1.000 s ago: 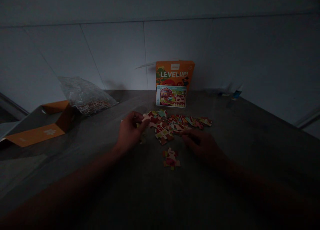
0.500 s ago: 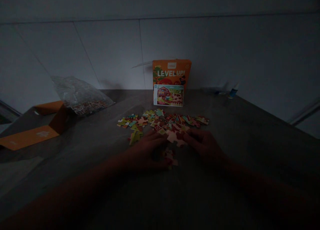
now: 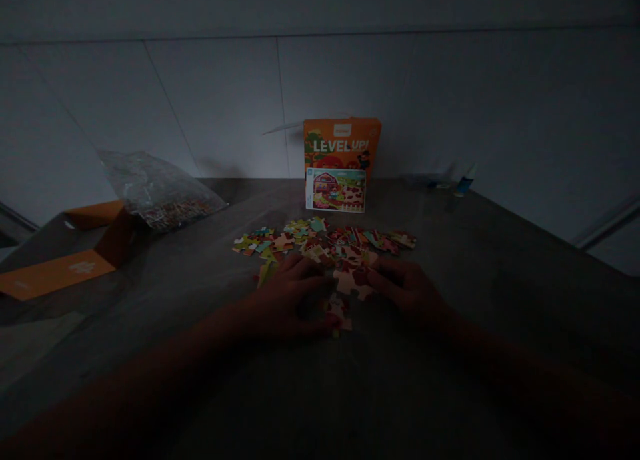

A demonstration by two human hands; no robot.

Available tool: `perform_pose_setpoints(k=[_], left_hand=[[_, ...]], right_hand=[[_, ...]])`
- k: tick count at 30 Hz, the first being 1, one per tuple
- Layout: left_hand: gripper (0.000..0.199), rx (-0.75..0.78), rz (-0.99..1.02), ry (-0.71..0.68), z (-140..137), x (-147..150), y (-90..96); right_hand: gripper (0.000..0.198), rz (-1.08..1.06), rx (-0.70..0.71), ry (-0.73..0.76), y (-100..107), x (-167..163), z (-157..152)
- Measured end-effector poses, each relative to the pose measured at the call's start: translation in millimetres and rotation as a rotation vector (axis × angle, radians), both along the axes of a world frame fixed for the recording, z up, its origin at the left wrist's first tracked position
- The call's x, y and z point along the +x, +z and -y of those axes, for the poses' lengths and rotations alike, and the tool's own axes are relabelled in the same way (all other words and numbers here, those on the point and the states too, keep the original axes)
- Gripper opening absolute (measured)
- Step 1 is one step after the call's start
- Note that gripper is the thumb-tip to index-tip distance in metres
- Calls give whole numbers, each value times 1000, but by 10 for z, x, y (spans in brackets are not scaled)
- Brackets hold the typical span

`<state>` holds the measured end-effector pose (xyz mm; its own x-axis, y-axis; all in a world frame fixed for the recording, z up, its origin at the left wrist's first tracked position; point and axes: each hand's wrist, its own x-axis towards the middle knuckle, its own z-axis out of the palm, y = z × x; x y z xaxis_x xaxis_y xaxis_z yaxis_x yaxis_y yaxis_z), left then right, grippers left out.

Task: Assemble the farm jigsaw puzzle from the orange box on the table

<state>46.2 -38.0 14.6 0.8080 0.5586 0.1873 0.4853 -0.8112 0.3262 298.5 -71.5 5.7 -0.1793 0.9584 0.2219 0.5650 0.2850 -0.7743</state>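
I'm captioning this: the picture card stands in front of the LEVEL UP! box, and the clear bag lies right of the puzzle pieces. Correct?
Wrong side: the head view shows the clear bag left of the puzzle pieces. The rest holds.

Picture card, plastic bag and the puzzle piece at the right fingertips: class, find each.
Picture card (image 3: 336,191), head view, middle of its printed front.
Plastic bag (image 3: 159,190), head view, middle of its film.
Puzzle piece (image 3: 346,282), head view, its pink face.

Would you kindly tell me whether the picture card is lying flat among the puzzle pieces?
No, the card stands upright in front of the orange box, beyond the pieces.
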Motion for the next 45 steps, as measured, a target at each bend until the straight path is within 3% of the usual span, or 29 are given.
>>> perform_pose_setpoints(k=[5, 12, 15, 17, 22, 38, 45], left_hand=[[45, -4, 20, -92, 26, 1, 3], [43, -33, 46, -47, 21, -11, 15], [54, -22, 65, -65, 7, -25, 24], [52, -4, 81, -104, 2, -34, 38], [22, 2, 73, -189, 3, -31, 88], [21, -45, 5, -287, -11, -17, 82], [19, -47, -4, -287, -3, -17, 63]], right_hand=[[37, 32, 12, 50, 42, 10, 14], [38, 233, -64, 125, 72, 14, 23], [36, 329, -48, 148, 84, -2, 37], [35, 372, -42, 145, 89, -18, 53], [30, 495, -62, 97, 99, -56, 98], [32, 640, -84, 10, 96, -96, 121], [51, 711, -57, -46, 113, -132, 129]])
